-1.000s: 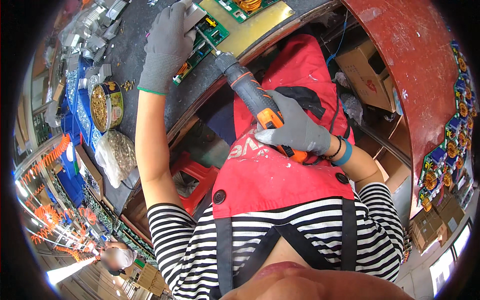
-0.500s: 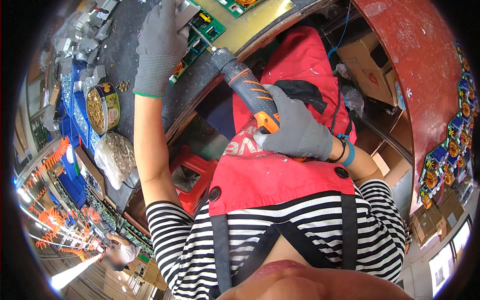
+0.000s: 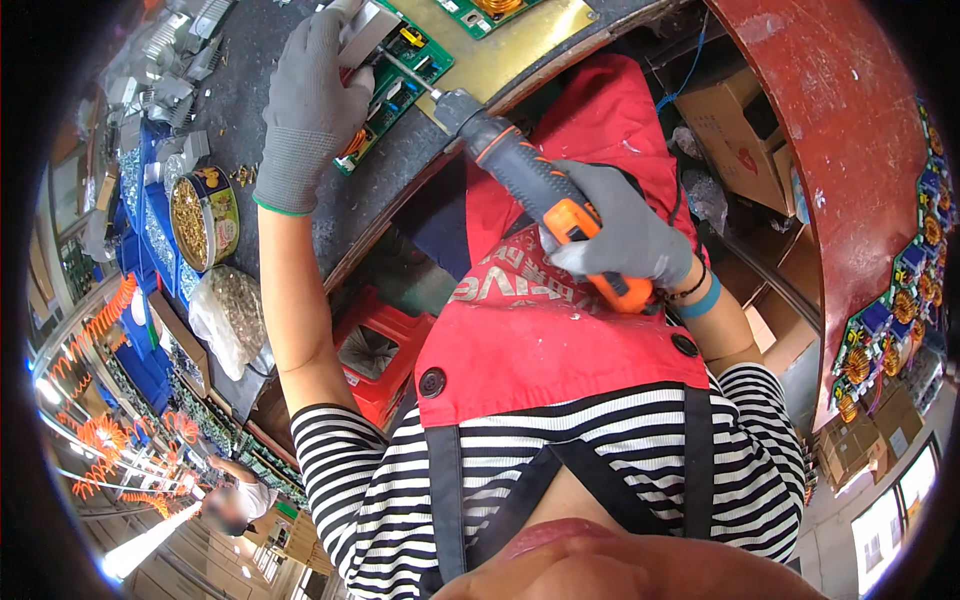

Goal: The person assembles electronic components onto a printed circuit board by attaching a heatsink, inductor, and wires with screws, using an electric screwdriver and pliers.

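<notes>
My gloved left hand (image 3: 318, 110) is closed around a silver metal heat sink (image 3: 367, 34) at the far edge of view. The heat sink stands on a green circuit board (image 3: 425, 62) with small parts on it; my fingers partly hide both. In my gloved right hand (image 3: 625, 230) is an orange-and-black cordless screwdriver (image 3: 520, 172), held by its handle. Its long bit slants up and left over the board, and the tip lies beside the heat sink. Whether the tip sits on a screw is too small to tell.
A round tin of small brass screws (image 3: 190, 222) stands left, near blue bins (image 3: 160, 225) and a plastic bag of parts (image 3: 232, 320). Loose heat sinks (image 3: 170, 90) lie at the far left. A red stool (image 3: 385, 350) is below the bench edge; a person (image 3: 240, 500) is in the background.
My right hand and the screwdriver have shifted to the right and slightly down, and more of the orange handle end shows. My left hand has moved a little left, still at the heat sink.
</notes>
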### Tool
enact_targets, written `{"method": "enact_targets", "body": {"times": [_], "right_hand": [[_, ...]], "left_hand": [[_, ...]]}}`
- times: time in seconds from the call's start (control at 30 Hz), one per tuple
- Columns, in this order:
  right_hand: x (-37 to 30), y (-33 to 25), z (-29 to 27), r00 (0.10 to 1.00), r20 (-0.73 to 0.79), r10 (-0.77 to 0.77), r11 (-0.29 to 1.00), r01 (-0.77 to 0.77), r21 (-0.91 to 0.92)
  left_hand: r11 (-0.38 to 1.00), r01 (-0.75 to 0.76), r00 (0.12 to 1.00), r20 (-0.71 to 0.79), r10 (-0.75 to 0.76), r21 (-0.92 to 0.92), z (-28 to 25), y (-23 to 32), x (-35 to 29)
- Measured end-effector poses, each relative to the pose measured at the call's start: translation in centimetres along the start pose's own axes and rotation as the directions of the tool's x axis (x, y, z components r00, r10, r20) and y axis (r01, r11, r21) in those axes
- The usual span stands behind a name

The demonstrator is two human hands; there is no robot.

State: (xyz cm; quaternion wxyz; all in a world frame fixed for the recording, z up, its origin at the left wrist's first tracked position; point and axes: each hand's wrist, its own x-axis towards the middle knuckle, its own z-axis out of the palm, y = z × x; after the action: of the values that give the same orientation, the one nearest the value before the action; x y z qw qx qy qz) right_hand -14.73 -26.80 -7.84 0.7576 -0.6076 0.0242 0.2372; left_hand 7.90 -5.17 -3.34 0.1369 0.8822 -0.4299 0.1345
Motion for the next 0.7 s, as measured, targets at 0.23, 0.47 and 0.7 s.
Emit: {"method": "enact_targets", "body": {"times": [0.23,0.47,0.7], "right_hand": [[0.5,-1.8,-2.2,0.979,0.147,0.144,0.860,-0.197,0.471],[1.7,0.9,-3.0,0.919,0.391,-0.038,0.456,-0.332,0.826],[2.1,0.0,-3.5,0.944,0.329,0.035,0.632,-0.276,0.725]], "left_hand": [[0.988,0.111,0.994,0.009,-0.111,-0.108,-0.1,0.0,-0.4],[0.990,0.135,0.989,-0.060,-0.138,-0.048,-0.1,0.2,0.3],[0.986,0.127,0.989,-0.065,-0.135,-0.109,0.1,0.7,0.9]]}}
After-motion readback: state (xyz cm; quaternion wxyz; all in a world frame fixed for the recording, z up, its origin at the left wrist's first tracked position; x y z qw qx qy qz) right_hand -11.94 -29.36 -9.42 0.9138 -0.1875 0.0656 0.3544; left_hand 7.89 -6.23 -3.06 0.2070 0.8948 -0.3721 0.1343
